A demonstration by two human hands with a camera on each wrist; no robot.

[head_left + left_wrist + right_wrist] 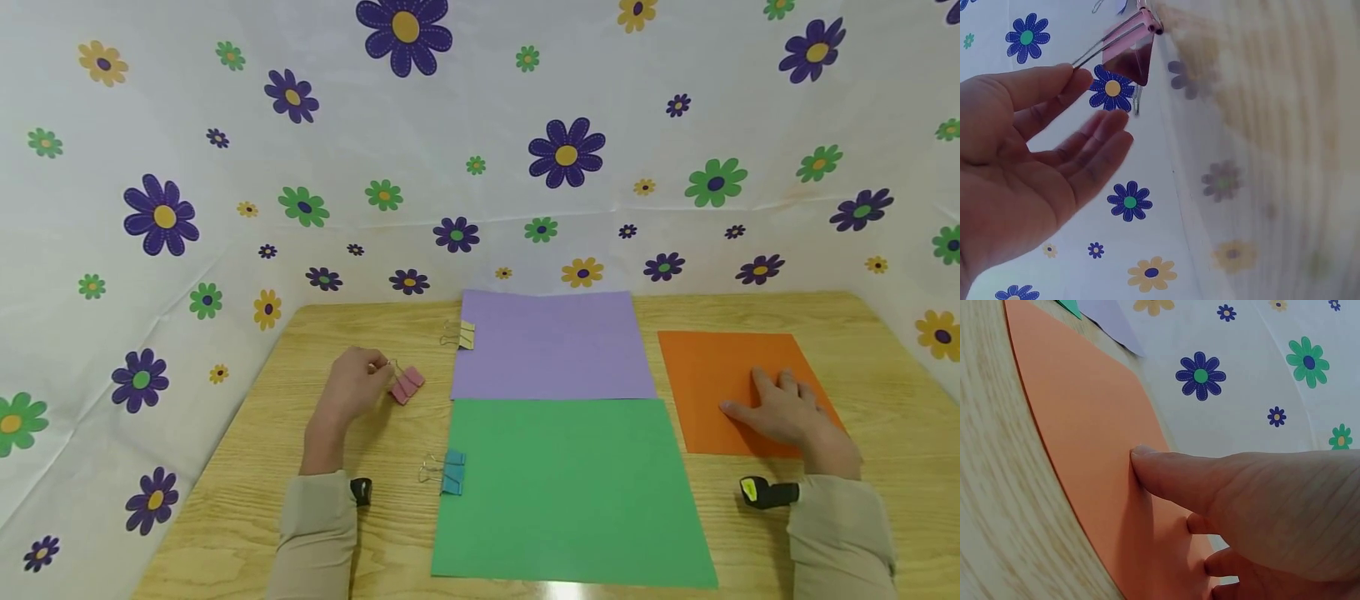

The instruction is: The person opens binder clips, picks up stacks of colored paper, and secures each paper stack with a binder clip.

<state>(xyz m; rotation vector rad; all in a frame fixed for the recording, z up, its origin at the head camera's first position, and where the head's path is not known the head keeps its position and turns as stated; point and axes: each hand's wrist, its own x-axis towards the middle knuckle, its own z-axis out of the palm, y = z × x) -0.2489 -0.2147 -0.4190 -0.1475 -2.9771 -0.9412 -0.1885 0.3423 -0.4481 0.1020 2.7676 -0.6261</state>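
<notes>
Between thumb and forefinger, my left hand (356,385) pinches a wire handle of a pink binder clip (407,386), left of the paper sheets. The left wrist view shows the pink binder clip (1132,44) hanging beyond the fingertips, while the other fingers curve loosely below it. At the right, my right hand (787,410) lies spread over a sheet of orange paper (708,375). In the right wrist view the thumb of the right hand (1260,506) presses on the orange paper (1079,412).
Purple paper (551,346) lies at the back middle, with a yellow binder clip (467,335) on its left edge. Green paper (570,492) is nearer, a blue binder clip (453,472) on its left edge. A flower-patterned cloth (487,108) rises behind the wooden table (225,517).
</notes>
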